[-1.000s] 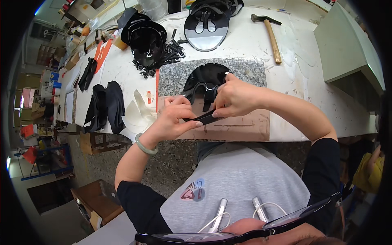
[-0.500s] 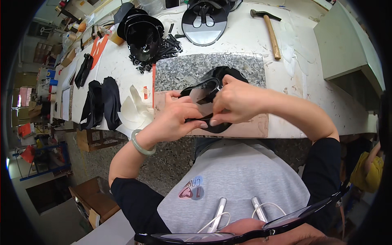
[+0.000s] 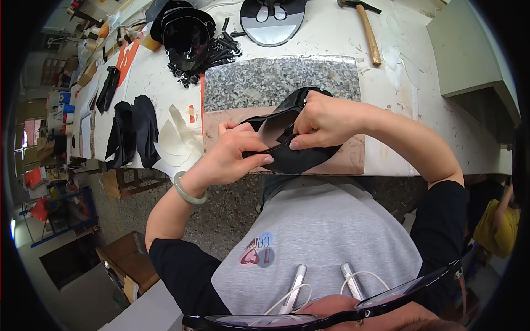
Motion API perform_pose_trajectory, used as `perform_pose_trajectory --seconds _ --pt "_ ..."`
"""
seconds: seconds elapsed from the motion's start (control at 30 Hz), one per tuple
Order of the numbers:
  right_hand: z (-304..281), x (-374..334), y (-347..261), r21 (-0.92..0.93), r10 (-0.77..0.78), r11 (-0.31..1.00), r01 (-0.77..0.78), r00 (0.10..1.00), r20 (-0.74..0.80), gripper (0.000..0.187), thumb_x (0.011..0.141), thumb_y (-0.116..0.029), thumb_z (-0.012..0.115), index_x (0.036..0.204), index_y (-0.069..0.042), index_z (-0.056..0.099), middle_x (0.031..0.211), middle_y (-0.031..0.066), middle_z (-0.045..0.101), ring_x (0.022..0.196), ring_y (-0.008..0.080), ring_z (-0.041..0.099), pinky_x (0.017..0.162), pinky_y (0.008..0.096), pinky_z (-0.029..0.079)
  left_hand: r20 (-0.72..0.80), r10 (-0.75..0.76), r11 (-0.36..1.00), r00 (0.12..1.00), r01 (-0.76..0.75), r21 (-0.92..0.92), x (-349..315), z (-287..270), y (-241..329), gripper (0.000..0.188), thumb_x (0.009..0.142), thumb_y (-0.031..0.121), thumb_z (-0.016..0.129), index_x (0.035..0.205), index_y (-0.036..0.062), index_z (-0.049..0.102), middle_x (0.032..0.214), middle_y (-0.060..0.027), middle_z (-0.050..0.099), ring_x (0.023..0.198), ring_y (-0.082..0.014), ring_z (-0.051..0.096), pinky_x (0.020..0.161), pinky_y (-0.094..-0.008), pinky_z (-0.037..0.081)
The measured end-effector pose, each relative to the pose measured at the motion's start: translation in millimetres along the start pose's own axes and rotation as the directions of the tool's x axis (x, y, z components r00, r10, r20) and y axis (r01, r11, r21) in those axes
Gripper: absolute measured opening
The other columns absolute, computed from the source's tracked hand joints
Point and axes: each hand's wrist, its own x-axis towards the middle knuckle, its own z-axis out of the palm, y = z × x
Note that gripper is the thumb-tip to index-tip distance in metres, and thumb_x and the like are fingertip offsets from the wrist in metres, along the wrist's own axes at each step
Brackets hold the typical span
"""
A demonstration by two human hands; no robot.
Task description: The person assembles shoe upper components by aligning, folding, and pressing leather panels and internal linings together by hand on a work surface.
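We grip the black shoe upper [image 3: 295,151] with both hands, left hand [image 3: 234,157] at 8 o'clock, right hand [image 3: 326,118] at 2, its long axis between them.

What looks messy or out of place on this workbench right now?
Little stands out. A loose heap of small black pieces spills across the white bench beside the glossy black forms, and white cut-outs overhang the front edge. Both hands hold the black shoe upper over the granite slab.

Both hands, left hand [image 3: 234,154] and right hand [image 3: 326,118], grip a black shoe upper [image 3: 292,151] above the granite slab [image 3: 276,83]; its inner lining looks grey, perhaps.
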Motion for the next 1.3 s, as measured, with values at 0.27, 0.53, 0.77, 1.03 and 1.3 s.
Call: perform_pose_trajectory --seconds 0.27,0.53,0.77,1.03,1.3 --pt "-6.1 -11.9 -12.6 -0.031 -0.034 0.999 0.031 0.994 -0.103 0.032 0.084 -0.024 0.067 0.063 0.0 0.067 0.08 0.0065 0.069 0.066 0.0231 0.052 0.093 0.0369 0.032 -0.116 0.005 0.992 0.993 -0.019 -0.123 3.1 0.8 7.1 0.013 0.079 0.014 0.074 0.087 0.0053 0.071 0.071 0.0016 0.054 0.079 -0.015 0.05 0.085 -0.0339 0.029" --pt "2.4 -27.8 -14.3 -0.002 -0.027 1.0 0.027 0.979 -0.204 0.023 0.081 -0.02 0.071 0.067 -0.002 0.07 0.078 0.0036 0.063 0.079 0.0208 0.048 0.088 0.0351 0.032 0.145 -0.011 0.999 0.989 0.016 -0.032 17.9 -4.3 10.1 0.026 0.085 0.032 0.07 0.081 0.0067 0.068 0.072 0.0002 0.057 0.082 -0.0166 0.051 0.093 -0.0421 0.027" --pt "-1.1 -35.0 -15.7 -0.039 -0.112 0.994 0.105 0.955 -0.275 0.017 0.078 -0.019 0.074 0.071 -0.004 0.071 0.082 0.0044 0.063 0.078 0.0176 0.055 0.089 0.0362 0.031 0.107 0.031 0.999 0.994 -0.032 0.005 30.4 1.2 22.4 0.029 0.08 0.03 0.076 0.068 0.0082 0.06 0.066 0.0024 0.048 0.08 -0.0144 0.052 0.099 -0.0438 0.025" --pt "3.5 -30.0 -13.3 0.196 0.067 0.98 -0.035 0.985 -0.16 0.019 0.082 -0.02 0.071 0.075 -0.002 0.07 0.087 0.005 0.063 0.08 0.0179 0.057 0.088 0.0361 0.033 0.122 -0.046 0.997 0.991 0.038 0.067 28.7 5.2 20.9 0.026 0.083 0.03 0.072 0.071 0.0073 0.065 0.067 0.0013 0.051 0.084 -0.0154 0.054 0.099 -0.0524 0.023" --pt "10.8 -30.1 -9.4 0.032 -0.042 0.998 0.055 0.947 -0.318 0.022 0.084 -0.018 0.066 0.07 -0.002 0.069 0.09 0.0042 0.066 0.081 0.0159 0.058 0.09 0.0375 0.03 0.213 -0.298 0.904 0.93 0.347 -0.251 33.4 11.6 22.5 0.012 0.083 0.018 0.073 0.084 0.0057 0.071 0.069 0.0001 0.056 0.073 -0.0121 0.051 0.087 -0.0346 0.032"
